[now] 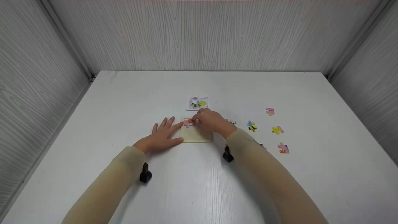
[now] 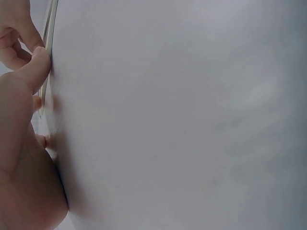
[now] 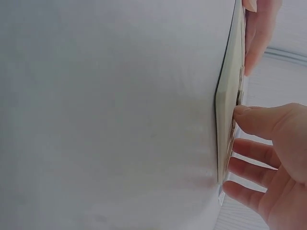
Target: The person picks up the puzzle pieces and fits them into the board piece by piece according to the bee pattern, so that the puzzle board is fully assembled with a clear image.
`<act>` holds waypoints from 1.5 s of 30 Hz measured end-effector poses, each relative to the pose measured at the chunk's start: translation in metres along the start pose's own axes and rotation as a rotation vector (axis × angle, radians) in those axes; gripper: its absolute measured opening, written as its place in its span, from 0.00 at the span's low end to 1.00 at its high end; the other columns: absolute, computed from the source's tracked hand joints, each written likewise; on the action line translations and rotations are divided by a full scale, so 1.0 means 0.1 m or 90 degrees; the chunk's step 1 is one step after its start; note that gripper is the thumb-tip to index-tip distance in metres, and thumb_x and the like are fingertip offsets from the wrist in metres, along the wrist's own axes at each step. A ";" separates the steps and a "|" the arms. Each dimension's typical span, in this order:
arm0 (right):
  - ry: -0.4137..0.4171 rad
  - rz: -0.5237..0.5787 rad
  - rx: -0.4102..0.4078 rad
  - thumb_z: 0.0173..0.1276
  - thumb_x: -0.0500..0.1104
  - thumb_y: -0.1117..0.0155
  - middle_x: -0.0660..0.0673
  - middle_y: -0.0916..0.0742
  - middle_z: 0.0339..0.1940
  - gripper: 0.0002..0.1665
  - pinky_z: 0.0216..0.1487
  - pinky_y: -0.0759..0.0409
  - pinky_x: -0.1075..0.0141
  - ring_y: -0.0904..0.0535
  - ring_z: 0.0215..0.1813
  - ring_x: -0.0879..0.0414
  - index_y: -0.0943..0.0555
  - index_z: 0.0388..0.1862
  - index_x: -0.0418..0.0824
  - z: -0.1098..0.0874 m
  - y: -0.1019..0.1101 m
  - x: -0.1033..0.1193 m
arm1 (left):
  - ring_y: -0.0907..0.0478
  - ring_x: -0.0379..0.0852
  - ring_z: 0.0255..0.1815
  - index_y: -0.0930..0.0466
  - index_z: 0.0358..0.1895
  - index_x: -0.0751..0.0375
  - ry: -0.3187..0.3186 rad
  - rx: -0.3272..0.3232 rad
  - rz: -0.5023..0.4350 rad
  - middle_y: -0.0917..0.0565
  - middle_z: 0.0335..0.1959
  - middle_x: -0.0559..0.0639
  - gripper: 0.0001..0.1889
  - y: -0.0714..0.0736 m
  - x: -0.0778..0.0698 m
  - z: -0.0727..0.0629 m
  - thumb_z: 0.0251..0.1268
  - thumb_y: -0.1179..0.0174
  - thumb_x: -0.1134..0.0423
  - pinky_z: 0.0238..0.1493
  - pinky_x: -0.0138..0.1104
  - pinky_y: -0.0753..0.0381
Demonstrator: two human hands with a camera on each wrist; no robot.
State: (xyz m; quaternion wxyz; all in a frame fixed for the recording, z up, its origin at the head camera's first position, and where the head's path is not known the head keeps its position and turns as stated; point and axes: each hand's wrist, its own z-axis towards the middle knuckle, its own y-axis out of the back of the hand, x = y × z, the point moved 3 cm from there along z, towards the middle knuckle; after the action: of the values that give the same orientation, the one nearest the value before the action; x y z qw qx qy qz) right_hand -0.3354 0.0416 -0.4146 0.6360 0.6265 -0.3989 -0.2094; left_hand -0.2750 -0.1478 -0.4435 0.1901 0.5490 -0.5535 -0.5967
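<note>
My left hand (image 1: 161,137) lies on the table with its fingers spread. Its thumb and index fingertip touch the left edge of a shallow pale wooden puzzle tray (image 1: 196,136). Pink jigsaw pieces (image 1: 187,123) sit in the tray's upper left corner. Over the top of the tray, my right hand (image 1: 213,120) pinches a jigsaw piece, mostly hidden under its fingers. In the right wrist view the thumb (image 3: 249,117) presses by the dark edge of a piece (image 3: 239,98), with the other fingers along the tray's far side.
Behind the tray lies a square picture card (image 1: 197,104) with a bee on it. Loose jigsaw pieces are scattered to the right: a bee-striped one (image 1: 252,126), a yellow one (image 1: 277,130) and pink ones (image 1: 270,111). My right forearm partly covers another piece (image 1: 261,145). Grey wood-grain panels surround the white table.
</note>
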 end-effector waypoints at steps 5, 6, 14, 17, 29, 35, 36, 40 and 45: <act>-0.013 0.002 0.002 0.70 0.40 0.44 0.48 0.19 0.48 0.15 0.55 0.28 0.61 0.26 0.49 0.55 0.18 0.53 0.48 -0.01 0.00 -0.01 | 0.75 0.59 0.73 0.56 0.74 0.42 0.004 -0.002 -0.001 0.65 0.75 0.56 0.38 0.01 -0.02 0.00 0.65 0.56 0.35 0.64 0.59 0.75; -0.016 0.003 0.003 0.70 0.40 0.44 0.48 0.19 0.47 0.15 0.55 0.28 0.62 0.26 0.48 0.55 0.19 0.53 0.48 0.00 0.00 -0.01 | 0.74 0.59 0.73 0.56 0.74 0.42 0.004 -0.003 -0.001 0.65 0.75 0.56 0.38 0.01 -0.03 0.00 0.65 0.56 0.35 0.64 0.59 0.75; -0.011 -0.012 0.000 0.68 0.41 0.42 0.47 0.19 0.48 0.16 0.53 0.27 0.60 0.26 0.49 0.54 0.19 0.53 0.46 0.01 0.00 0.00 | 0.72 0.63 0.72 0.53 0.74 0.41 -0.012 -0.014 0.000 0.65 0.74 0.60 0.36 0.02 -0.03 -0.02 0.66 0.55 0.38 0.62 0.61 0.73; -0.014 -0.014 0.001 0.68 0.40 0.41 0.47 0.19 0.48 0.16 0.52 0.27 0.61 0.26 0.48 0.55 0.18 0.53 0.46 0.01 0.00 0.00 | 0.72 0.62 0.72 0.53 0.74 0.41 -0.010 -0.015 0.000 0.64 0.74 0.60 0.36 0.02 -0.03 -0.02 0.66 0.55 0.37 0.63 0.61 0.72; -0.036 -0.029 0.014 0.68 0.41 0.42 0.48 0.19 0.47 0.15 0.55 0.28 0.60 0.26 0.47 0.55 0.19 0.53 0.48 0.02 0.01 0.03 | 0.73 0.60 0.73 0.53 0.74 0.39 0.000 -0.006 0.002 0.65 0.75 0.58 0.36 0.02 -0.02 -0.01 0.65 0.56 0.36 0.64 0.59 0.73; -0.027 -0.032 0.003 0.70 0.42 0.43 0.48 0.19 0.48 0.16 0.55 0.28 0.60 0.26 0.48 0.56 0.19 0.54 0.48 0.04 -0.01 0.03 | 0.73 0.60 0.73 0.53 0.74 0.37 -0.001 -0.009 0.004 0.65 0.75 0.58 0.36 0.01 -0.01 -0.01 0.64 0.56 0.35 0.63 0.60 0.72; -0.025 -0.030 0.002 0.70 0.42 0.43 0.48 0.19 0.48 0.16 0.55 0.28 0.60 0.26 0.48 0.56 0.19 0.55 0.48 0.04 -0.01 0.03 | 0.73 0.60 0.73 0.53 0.74 0.38 -0.002 -0.010 0.004 0.65 0.75 0.58 0.36 0.01 -0.01 -0.01 0.64 0.56 0.35 0.63 0.60 0.72; -0.023 -0.030 0.006 0.69 0.42 0.42 0.47 0.19 0.47 0.17 0.52 0.26 0.62 0.26 0.46 0.55 0.20 0.56 0.49 0.03 0.00 0.02 | 0.74 0.60 0.72 0.54 0.74 0.38 0.000 -0.005 -0.002 0.65 0.75 0.58 0.37 0.01 -0.01 -0.01 0.64 0.56 0.35 0.63 0.60 0.73; -0.015 -0.045 0.013 0.68 0.42 0.42 0.46 0.19 0.47 0.18 0.50 0.26 0.64 0.27 0.44 0.54 0.21 0.57 0.49 0.00 0.03 0.04 | 0.74 0.60 0.72 0.54 0.74 0.38 0.001 0.003 -0.009 0.66 0.75 0.57 0.37 0.01 0.00 0.00 0.64 0.57 0.34 0.63 0.60 0.74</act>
State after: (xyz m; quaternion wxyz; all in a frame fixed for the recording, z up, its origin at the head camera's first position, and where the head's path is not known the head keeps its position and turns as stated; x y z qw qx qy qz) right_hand -0.3342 0.0389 -0.4109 0.6170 0.6443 -0.3861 -0.2350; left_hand -0.2753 -0.1483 -0.4422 0.1853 0.5538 -0.5507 -0.5964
